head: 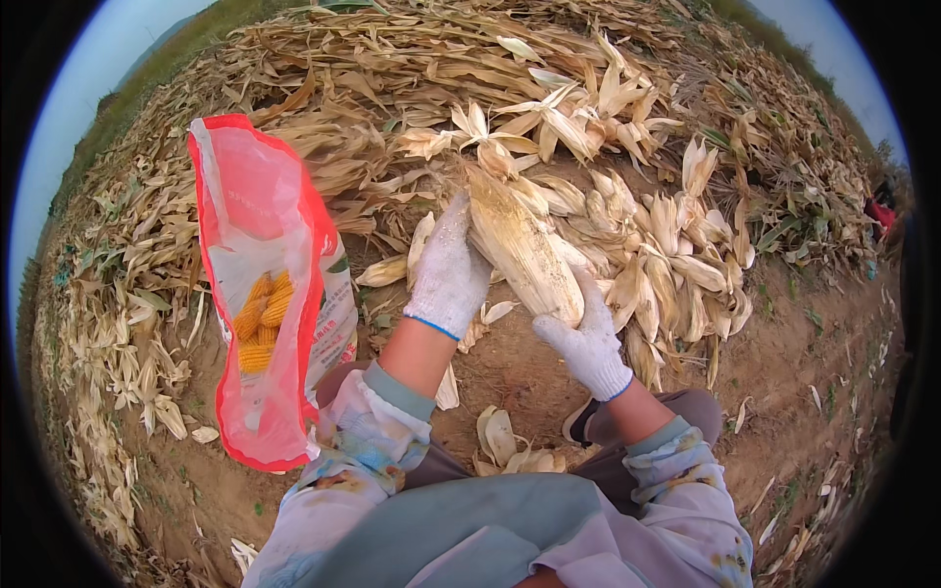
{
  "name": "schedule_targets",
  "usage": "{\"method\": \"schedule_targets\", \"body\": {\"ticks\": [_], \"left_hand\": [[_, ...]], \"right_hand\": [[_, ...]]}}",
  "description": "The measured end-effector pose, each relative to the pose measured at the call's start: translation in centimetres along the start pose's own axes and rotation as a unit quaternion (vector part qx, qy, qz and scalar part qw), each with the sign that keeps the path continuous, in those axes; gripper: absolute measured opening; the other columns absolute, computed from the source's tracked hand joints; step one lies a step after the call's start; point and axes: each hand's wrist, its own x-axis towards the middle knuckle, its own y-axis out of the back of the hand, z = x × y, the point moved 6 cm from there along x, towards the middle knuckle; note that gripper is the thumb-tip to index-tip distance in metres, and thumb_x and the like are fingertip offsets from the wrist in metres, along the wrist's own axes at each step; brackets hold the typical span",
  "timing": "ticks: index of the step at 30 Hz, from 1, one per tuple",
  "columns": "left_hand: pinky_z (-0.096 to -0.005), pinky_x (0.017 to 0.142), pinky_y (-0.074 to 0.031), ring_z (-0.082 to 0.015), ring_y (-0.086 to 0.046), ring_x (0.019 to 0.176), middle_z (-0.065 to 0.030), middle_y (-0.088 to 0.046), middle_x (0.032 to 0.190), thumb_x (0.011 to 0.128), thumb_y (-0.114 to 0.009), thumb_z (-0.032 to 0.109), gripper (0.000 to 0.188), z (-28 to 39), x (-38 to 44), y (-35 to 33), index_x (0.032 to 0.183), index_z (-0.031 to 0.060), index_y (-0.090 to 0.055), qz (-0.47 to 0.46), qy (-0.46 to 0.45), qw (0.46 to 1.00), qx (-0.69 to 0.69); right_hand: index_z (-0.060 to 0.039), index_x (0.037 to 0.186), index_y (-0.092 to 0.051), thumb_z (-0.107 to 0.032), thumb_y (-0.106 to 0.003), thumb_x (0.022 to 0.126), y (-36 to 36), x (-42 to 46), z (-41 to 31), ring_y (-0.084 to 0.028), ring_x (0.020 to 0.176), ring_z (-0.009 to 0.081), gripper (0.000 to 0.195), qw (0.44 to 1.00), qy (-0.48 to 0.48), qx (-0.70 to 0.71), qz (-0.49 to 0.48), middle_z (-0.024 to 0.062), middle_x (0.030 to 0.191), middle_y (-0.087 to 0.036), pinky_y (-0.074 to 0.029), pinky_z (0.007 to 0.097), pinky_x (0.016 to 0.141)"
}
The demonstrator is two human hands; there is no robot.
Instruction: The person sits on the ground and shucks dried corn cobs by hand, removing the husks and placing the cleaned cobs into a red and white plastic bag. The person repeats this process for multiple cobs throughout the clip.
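Note:
Between my gloved hands is an ear of corn (526, 246) in its dry, pale husk, tilted with its silk end away from me. My left hand (448, 268), in a white knit glove, grips its left side near the silk tip; some of those fingers are hidden behind the ear. The lower end rests in my right hand (588, 342), thumb in front and fingers behind. To my left stands an open woven sack (334, 323) with a red rim, printed with writing. Several husked yellow corn cobs (257, 316) lie inside it.
A heap of ears still in husks (662, 257) lies on the soil to the right. Peeled husks (507, 441) are between my feet, with more open husks (581, 117) ahead. Dry corn stalks (412, 66) cover the ground beyond. A red object (878, 213) shows at the far right.

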Motion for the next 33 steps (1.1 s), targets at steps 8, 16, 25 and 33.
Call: {"method": "schedule_targets", "body": {"ticks": [8, 16, 25, 33], "left_hand": [[-0.0465, 0.112, -0.049, -0.0312, -0.063, 0.125, -0.0128, -0.063, 0.139, 0.113, -0.048, 0.027, 0.035, -1.7, -0.3, 2.8, 0.140, 0.0061, -0.057, 0.054, 0.017, 0.998, 0.011], [-0.0512, 0.111, -0.052, -0.0337, -0.064, 0.123, -0.0185, -0.065, 0.128, 0.115, -0.041, 0.025, 0.032, -4.9, -1.5, 1.5, 0.127, 0.0009, -0.057, 0.047, 0.011, 0.999, -0.008], [-0.0525, 0.109, -0.053, -0.0317, -0.066, 0.114, -0.0152, -0.065, 0.121, 0.115, -0.040, 0.031, 0.035, -5.1, -3.1, -1.3, 0.128, 0.0020, -0.056, 0.048, 0.082, 0.995, -0.034], [-0.0437, 0.092, -0.056, -0.0212, -0.061, 0.087, -0.0066, -0.059, 0.090, 0.115, -0.043, 0.028, 0.029, -1.9, -2.2, 1.9, 0.114, 0.0035, -0.058, -0.059, 0.072, 0.991, -0.092]], "right_hand": [[0.0018, 0.160, -0.034, -0.046, -0.078, 0.088, -1.6, 1.1, 0.7, -0.045, 0.146, 0.0440, 0.097, 0.973, -0.007, -0.221, -0.064, 0.0326, 0.155, -0.045, -0.039, 0.0467, 0.120], [0.0048, 0.157, -0.035, -0.047, -0.071, 0.098, -3.7, 1.7, 4.5, -0.059, 0.134, 0.0362, 0.086, 0.985, -0.150, -0.074, -0.049, 0.0238, 0.148, -0.056, -0.045, 0.0470, 0.114], [-0.0041, 0.143, -0.052, -0.025, -0.070, 0.102, -1.9, 3.2, 2.5, -0.060, 0.128, 0.0217, 0.049, 0.891, -0.154, 0.418, 0.084, 0.0088, 0.138, -0.062, -0.051, 0.0394, 0.109], [-0.0058, 0.151, -0.043, -0.033, -0.072, 0.103, 7.2, 6.6, 4.7, -0.056, 0.134, 0.0321, 0.063, 0.746, -0.090, 0.613, 0.244, 0.0156, 0.143, -0.057, -0.048, 0.0493, 0.115]]}}
